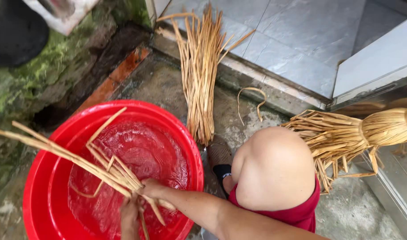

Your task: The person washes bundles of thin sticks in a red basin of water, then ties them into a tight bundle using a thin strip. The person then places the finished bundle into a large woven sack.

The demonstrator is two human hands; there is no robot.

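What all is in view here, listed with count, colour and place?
basin: one, red, holding water, lower left
straw strips in hand: one bunch, tan, across the basin
loose straw bundle: one, tan, on the ground above the basin
tied straw bundle: one, tan, right
curled strip: one, tan, centre ground
mossy wall: green, upper left
tiled step: grey, top
knee: one, bare, centre right
right hand: gripping strips
left hand: gripping strips

Your hands meet over near side of basin [39, 178]: right hand [151, 189] and left hand [129, 214] grip strips [70, 158], which slant up-left past basin's far-left rim. Water [145, 153] in basin. Loose bundle [200, 71] lies on ground beyond basin, tips across step [274, 84]. Tied bundle [359, 133] right of your knee [274, 169].
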